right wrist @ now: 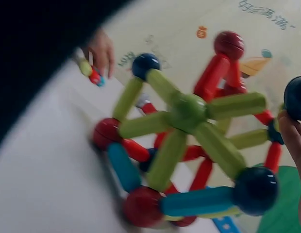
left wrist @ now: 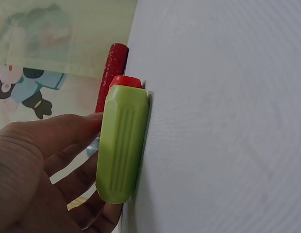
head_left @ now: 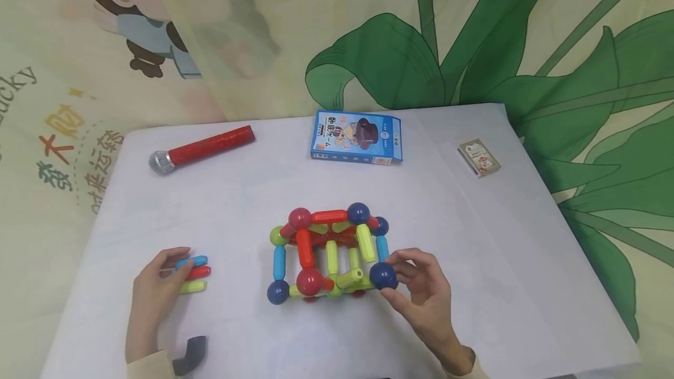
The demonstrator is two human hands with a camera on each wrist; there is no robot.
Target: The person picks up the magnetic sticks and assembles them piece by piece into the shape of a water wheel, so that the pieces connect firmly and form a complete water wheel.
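In the head view my right hand [head_left: 426, 300] pinches a dark blue ball [head_left: 382, 275] between thumb and fingers at the right front of a ball-and-rod magnetic frame [head_left: 305, 248]. The right wrist view shows this ball [right wrist: 296, 98] apart from the frame, whose green hub ball [right wrist: 187, 112] has several green rods spreading from it. Left of the frame, my left hand [head_left: 158, 291] has thumb and fingertips about a short blue rod [head_left: 197, 261]. A red rod [head_left: 200, 272] and a green rod [head_left: 193, 287] lie alongside; in the left wrist view the green rod [left wrist: 122, 145] largely hides the grip.
A red microphone [head_left: 210, 148] lies at the back left and a blue card box [head_left: 355, 136] at the back middle. Farther right is a small card pack [head_left: 478, 157]. A dark bent pipe piece [head_left: 193, 352] lies beside the left sleeve. A printed cloth hangs behind the white table [head_left: 526, 285].
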